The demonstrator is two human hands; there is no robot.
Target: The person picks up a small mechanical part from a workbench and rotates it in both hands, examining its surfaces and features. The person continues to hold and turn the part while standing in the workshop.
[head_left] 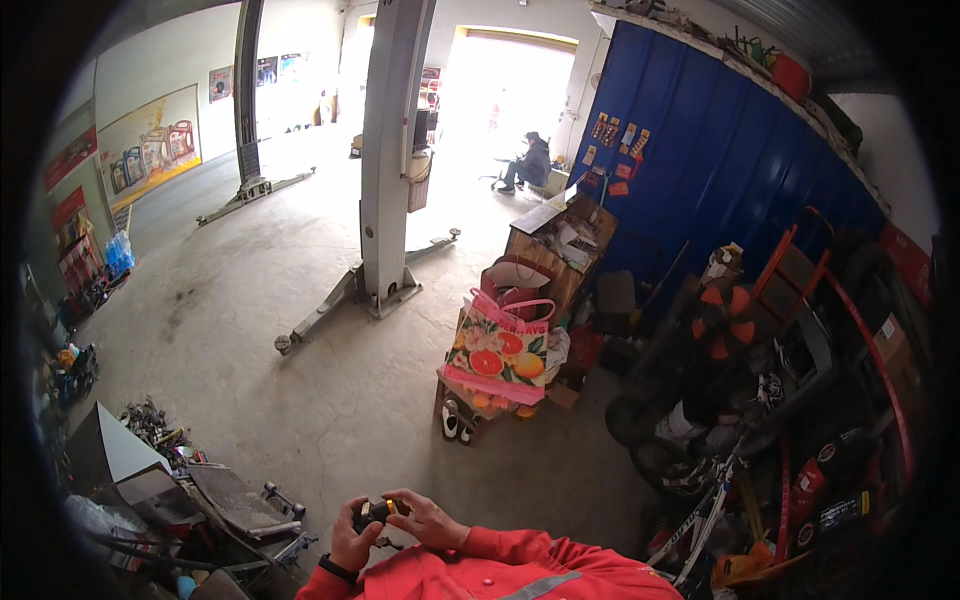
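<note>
Close in front of my red jacket [470, 572], my two hands meet around a small black thing with a yellow band [378, 511]; its kind is too small to make out. My left hand [350, 541], with a dark band at its wrist, is closed round the left side of it. From the right, my right hand [432, 522] grips the yellow end between thumb and fingers. A short dark piece shows just below the hands. Parts of the held thing are hidden behind the fingers.
Scrap metal and boxes [225, 500] lie at lower left. Ahead stands a fruit-patterned bag [500, 350] on a low seat, shoes beneath. A vehicle lift post [385, 170] rises beyond. Tyres, a bicycle and an orange fan [722, 322] crowd the right. A person [533, 163] sits near the doorway.
</note>
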